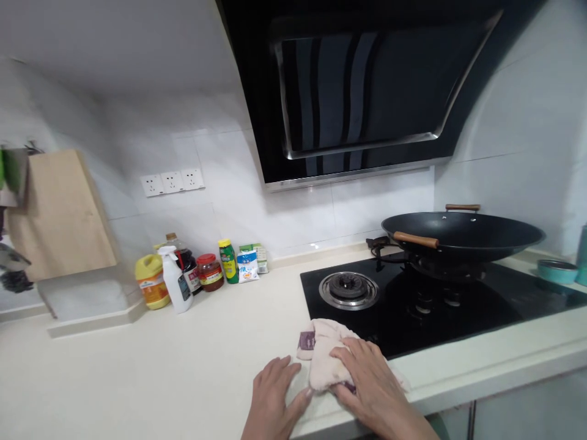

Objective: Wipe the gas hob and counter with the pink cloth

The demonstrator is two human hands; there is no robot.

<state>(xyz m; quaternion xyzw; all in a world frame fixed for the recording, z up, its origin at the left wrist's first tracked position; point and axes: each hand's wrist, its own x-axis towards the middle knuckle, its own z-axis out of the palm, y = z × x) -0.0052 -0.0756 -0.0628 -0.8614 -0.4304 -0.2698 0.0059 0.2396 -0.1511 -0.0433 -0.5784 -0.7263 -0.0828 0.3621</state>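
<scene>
Our right hand (pixel 373 382) has its fingers and thumb clamped on the pale pink cloth (pixel 326 363), maybe to keep it bunched. Our left hand (pixel 275 391) rests just beside it, fingers and thumb apart. The cloth is on the desk (pixel 247 327), by the gas stove (pixel 486 308). A big wok (pixel 486 235) blocks some of the stove. The spray bottle (pixel 177 284) stands back, near the wall (pixel 298 214).

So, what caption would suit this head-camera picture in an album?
Right hand on a pale cloth by a black hob, open left hand close by, wide wok on the hob.
</scene>
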